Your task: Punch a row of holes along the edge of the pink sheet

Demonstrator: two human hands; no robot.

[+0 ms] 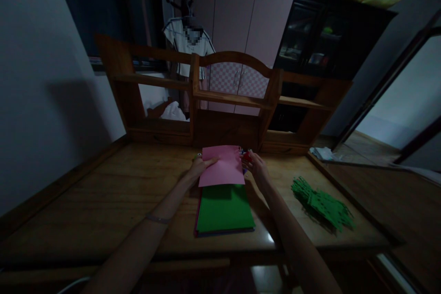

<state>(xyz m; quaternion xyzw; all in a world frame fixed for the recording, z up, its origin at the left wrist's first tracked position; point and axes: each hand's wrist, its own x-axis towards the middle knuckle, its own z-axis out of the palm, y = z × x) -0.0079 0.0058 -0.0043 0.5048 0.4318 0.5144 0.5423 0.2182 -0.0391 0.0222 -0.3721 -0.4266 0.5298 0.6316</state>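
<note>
Between the two hands, at the far middle of the table [103,202], a pink sheet [222,167] is held up off a stack of coloured paper. The left hand [201,166] grips the sheet's left edge, fingers curled onto its upper face and pointing toward 2 o'clock. The right hand [257,167] sits at the sheet's right edge with its fingers closed, but whether it pinches the paper or the small red thing [247,156] just at its fingertips cannot be told in this dim view. Both hands are equally close to the sheet, one on each side. The sheet's long axis runs roughly 12 to 6, its near edge hanging over the far end of the green sheet [223,209] that tops the stack; the stack itself lies toward 6 o'clock from the hands, lengthwise toward the person. Well apart at 4 o'clock from the right hand lies a heap of green paper cuttings [322,202].
</note>
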